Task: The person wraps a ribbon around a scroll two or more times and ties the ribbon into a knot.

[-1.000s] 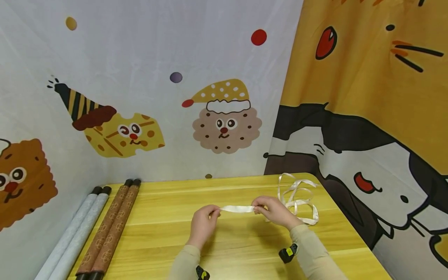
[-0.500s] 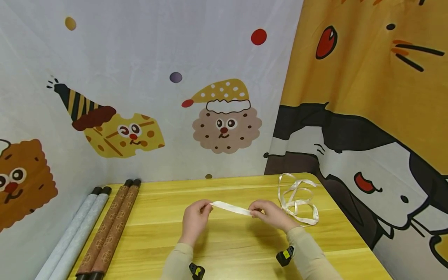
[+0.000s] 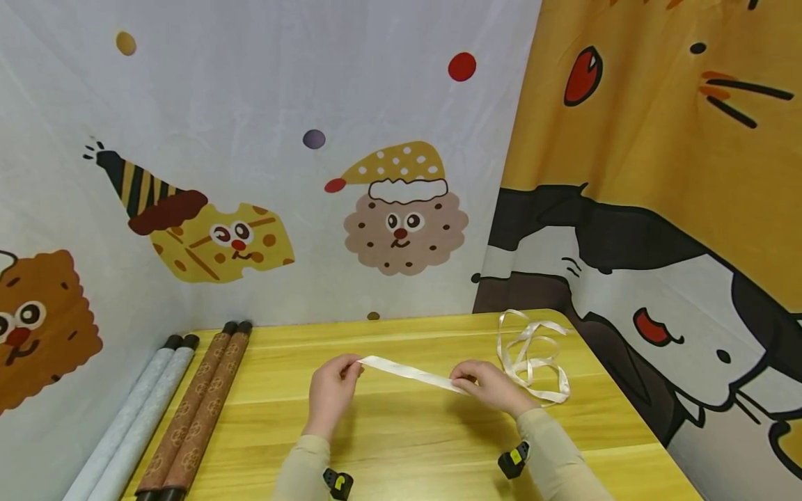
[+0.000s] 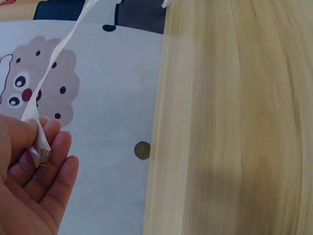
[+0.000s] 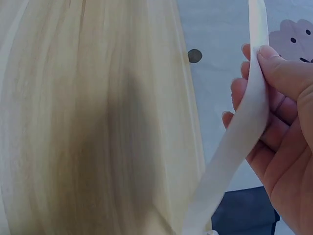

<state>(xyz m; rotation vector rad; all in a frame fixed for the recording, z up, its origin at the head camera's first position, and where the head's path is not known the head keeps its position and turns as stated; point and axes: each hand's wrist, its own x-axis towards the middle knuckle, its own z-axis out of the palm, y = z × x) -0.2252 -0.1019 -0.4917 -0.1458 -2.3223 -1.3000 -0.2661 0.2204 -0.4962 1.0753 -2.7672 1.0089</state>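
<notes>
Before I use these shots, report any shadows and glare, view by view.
Head: soft shadows on the table near the left hand and right hand, pale sheen toward the bottom edge; right wrist: a broad, soft-edged shadow over the table, the ribbon brightening toward the picture's top; left wrist: a fainter shadow low on the table, no strong glare.

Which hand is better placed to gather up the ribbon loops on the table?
Probably the right hand: it pinches the ribbon close beside those loops, while the left hand pinches the ribbon farther from them.
</notes>
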